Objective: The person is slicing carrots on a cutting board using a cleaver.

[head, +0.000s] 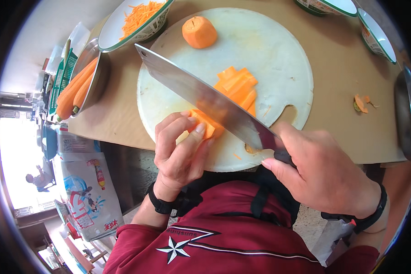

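Note:
My right hand [322, 167] grips the black handle of a broad cleaver [205, 96], whose blade slants up and left over a round white cutting board [270, 44]. Under my left hand [179, 147], the fingertips hold a carrot block [205, 126] at the near side of the board. The blade runs right beside that block; whether its edge touches the carrot is hidden. Beyond the blade lies a fanned stack of carrot slices [239, 87]. A thick carrot chunk [200, 32] stands at the board's far side.
A green-rimmed bowl [111, 37] of shredded carrot stands at the far left. Whole carrots [76, 87] lie in a metal bowl [101, 75] at left. Carrot trimmings [361, 103] rest on the brown tabletop [342, 137] at right. Two more green-rimmed bowls [378, 36] are at the far right.

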`<state>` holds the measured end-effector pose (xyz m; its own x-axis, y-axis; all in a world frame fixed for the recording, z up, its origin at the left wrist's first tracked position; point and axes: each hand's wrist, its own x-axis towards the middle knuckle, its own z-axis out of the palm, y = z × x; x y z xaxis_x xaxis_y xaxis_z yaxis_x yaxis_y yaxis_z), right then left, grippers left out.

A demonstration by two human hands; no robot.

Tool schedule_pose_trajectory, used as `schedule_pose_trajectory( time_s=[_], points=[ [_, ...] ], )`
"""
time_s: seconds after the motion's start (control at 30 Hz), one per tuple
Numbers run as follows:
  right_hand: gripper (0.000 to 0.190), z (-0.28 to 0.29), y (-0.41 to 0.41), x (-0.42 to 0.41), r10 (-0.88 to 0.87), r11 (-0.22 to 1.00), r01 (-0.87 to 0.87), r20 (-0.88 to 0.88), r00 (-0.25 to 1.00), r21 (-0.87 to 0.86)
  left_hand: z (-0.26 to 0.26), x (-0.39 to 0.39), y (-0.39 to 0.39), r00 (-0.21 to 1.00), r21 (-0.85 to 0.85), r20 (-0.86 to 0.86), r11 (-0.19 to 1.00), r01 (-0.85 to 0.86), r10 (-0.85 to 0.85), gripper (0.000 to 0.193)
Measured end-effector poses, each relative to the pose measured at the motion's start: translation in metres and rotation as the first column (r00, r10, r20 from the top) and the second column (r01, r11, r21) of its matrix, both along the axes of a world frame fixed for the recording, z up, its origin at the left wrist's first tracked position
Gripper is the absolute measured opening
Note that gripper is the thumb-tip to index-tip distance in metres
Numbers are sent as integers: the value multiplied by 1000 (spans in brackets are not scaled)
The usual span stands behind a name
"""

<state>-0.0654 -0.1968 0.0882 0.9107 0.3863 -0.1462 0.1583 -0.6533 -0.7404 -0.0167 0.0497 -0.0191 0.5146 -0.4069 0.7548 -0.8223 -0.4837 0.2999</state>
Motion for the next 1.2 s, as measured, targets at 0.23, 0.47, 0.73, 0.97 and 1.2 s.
schedule_pose_trajectory(
  time_s=[0.23, 0.47, 0.73, 0.97, 1.2],
  points=[
    [25, 3, -4, -3, 24, 1000, -23, -22, 999, 20, 2, -1, -2, 1000, 18, 7, 1000, -9, 9, 43],
    [24, 2, 1, -7, 33, 998, -33, 1, 999, 60, 1, -3, 0, 1000, 33, 7, 999, -18, 17, 42],
    [21, -6, 17, -6, 62, 998, -63, 88, 994, 11, 2, -2, -4, 1000, 24, 15, 1000, -12, 12, 43],
    [22, 0, 27, 6, 116, 992, -109, 111, 987, -70, 3, -2, -6, 1000, -1, 23, 1000, -1, 1, 43],
    [21, 5, 40, 9, 96, 984, -85, 63, 993, -158, 2, -3, -7, 1000, -15, 19, 1000, -6, 6, 45]
  ],
)
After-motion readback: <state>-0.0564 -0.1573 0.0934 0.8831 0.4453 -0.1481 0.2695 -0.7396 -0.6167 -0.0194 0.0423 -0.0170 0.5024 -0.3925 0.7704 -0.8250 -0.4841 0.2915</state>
